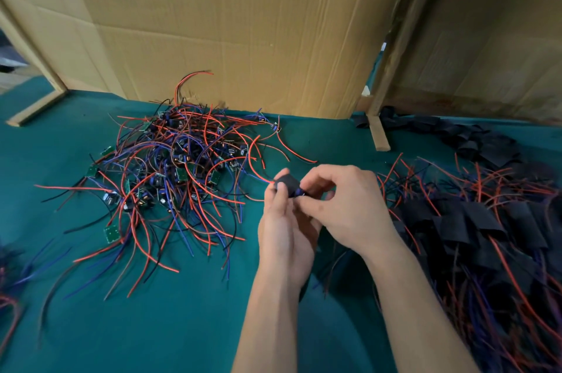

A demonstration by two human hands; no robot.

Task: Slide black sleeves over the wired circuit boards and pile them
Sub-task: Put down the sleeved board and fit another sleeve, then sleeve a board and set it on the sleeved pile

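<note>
Both hands meet over the green table (188,327), just right of centre. My left hand (284,229) grips a black sleeve (288,182) between thumb and fingers. My right hand (343,205) pinches the sleeve's near end, where a bit of blue wire shows. A red wire (258,173) runs out of the sleeve's far end; the board inside is hidden. A heap of bare wired circuit boards (170,178) lies to the left. A pile of sleeved boards (474,232) lies to the right.
Loose empty black sleeves (474,138) are strewn at the back right. Cardboard sheets (231,25) stand upright along the table's far edge, with a wooden strip (380,132) at their foot. More wires (9,281) lie at the left edge.
</note>
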